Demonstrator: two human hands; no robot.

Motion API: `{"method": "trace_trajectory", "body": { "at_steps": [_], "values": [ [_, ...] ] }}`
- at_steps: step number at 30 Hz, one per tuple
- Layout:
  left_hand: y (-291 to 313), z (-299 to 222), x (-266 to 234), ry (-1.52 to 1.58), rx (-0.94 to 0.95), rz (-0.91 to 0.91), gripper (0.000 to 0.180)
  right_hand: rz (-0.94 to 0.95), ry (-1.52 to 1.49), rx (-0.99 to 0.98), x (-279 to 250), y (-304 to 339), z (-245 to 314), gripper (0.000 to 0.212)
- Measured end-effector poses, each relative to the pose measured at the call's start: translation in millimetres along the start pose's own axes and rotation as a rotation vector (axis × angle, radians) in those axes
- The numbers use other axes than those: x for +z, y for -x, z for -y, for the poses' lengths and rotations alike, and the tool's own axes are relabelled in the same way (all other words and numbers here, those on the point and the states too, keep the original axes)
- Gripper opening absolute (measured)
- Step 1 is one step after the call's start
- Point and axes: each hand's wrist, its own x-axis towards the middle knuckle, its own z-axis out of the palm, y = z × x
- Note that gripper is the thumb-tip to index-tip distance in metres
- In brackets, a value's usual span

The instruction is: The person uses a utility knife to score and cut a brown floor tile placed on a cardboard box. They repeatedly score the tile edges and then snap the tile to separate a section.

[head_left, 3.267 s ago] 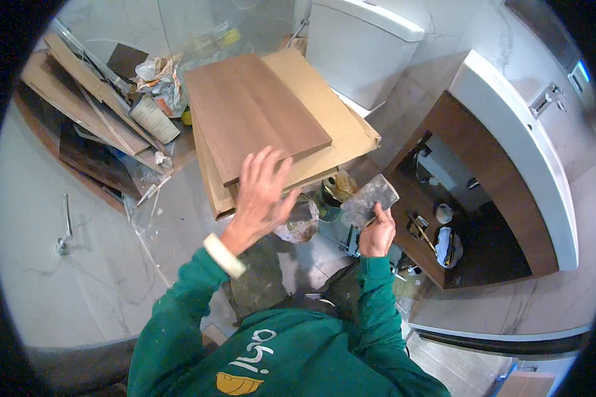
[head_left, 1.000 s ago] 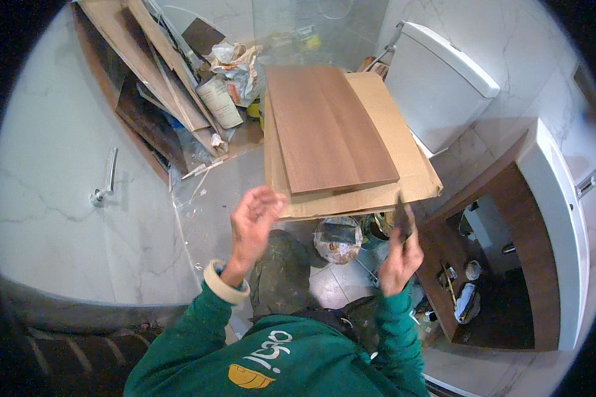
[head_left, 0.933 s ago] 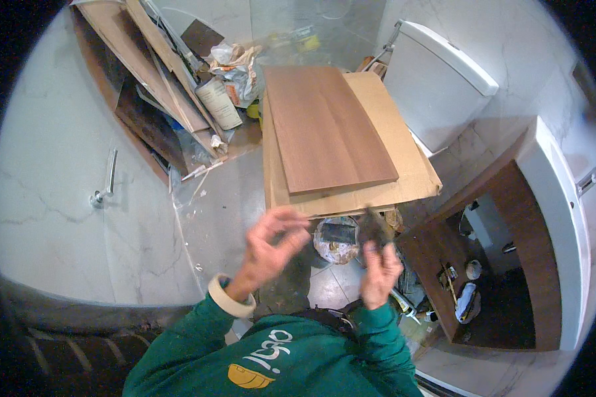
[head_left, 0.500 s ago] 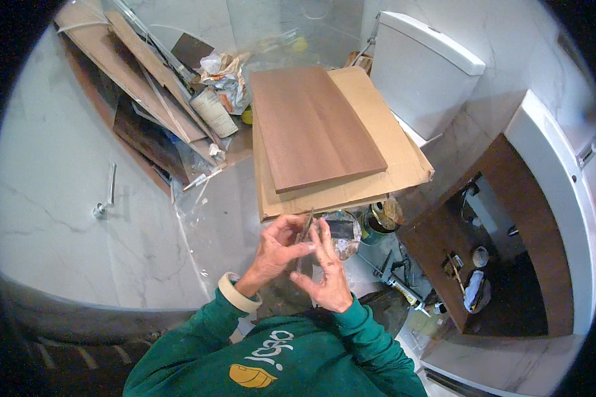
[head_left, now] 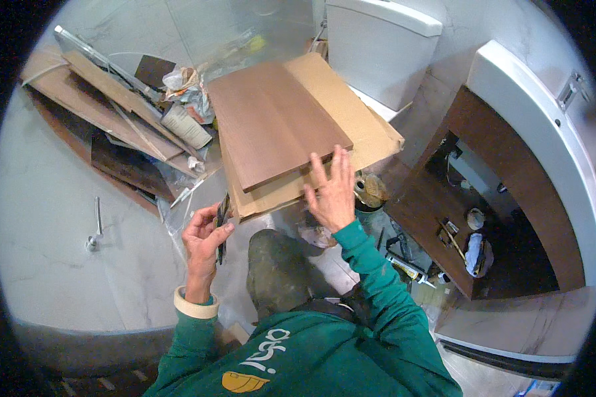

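Observation:
In my left hand (head_left: 204,245), pinched between thumb and fingers, is a thin, dark, flat piece (head_left: 222,228); I cannot make out exactly what it is. It stands on edge beside the near left corner of the cardboard (head_left: 371,142). My right hand (head_left: 334,195) is open, its fingers spread at the near right edge of a brown wooden board (head_left: 275,122). The fingertips seem to touch that edge. The board lies flat on the cardboard, which sticks out from under it on the right and near sides.
Planks (head_left: 106,99) and a crumpled plastic bag (head_left: 187,89) lie at the far left. Behind the board stands a white toilet tank (head_left: 383,49). To the right are an open can (head_left: 371,192), a sealant tube (head_left: 404,266) and a brown vanity cabinet (head_left: 503,126) holding small items.
My hands have parted. The left moved left with the dark piece; the right reached up to the board's edge. The view has shifted, and my knee now shows below the board.

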Motion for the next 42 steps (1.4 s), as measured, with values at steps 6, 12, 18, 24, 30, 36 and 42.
{"method": "trace_trajectory", "body": {
  "at_steps": [6, 12, 18, 24, 30, 36, 42],
  "values": [
    [-5.4, -3.4, 7.0, -0.228, 0.186, 0.026, 0.045, -0.029, 0.081, 0.025, -1.0, -6.3, -21.2, 0.069],
    [-12.0, -11.4, 14.7, -0.314, 0.267, 0.07, 0.046, -0.039, 0.143, 0.17, -8.4, -20.4, -57.4, 0.066],
    [-14.4, -14.2, 24.2, -0.223, 0.232, 0.099, 0.049, -0.056, 0.158, 0.103, -5.2, -7.1, -41.0, 0.068],
    [-17.9, -21.4, 37.4, -0.504, 0.387, 0.142, 0.055, -0.069, 0.155, 0.153, -7.0, -13.4, -44.3, 0.068],
    [-48.0, -12.7, 61.1, -0.999, 0.757, 0.308, 0.067, -0.171, 0.061, 0.132, -21.5, 13.9, -42.1, 0.056],
    [-89.6, 17.3, 98.2, -1.314, 0.931, 0.532, 0.079, 0.005, -0.072, 0.177, -33.8, 99.3, -34.5, 0.05],
    [-100.9, 25.3, 93.9, -1.471, 1.01, 0.591, 0.079, 0.068, -0.077, 0.4, -60.3, 181.5, -70.2, 0.043]
  ]
}}
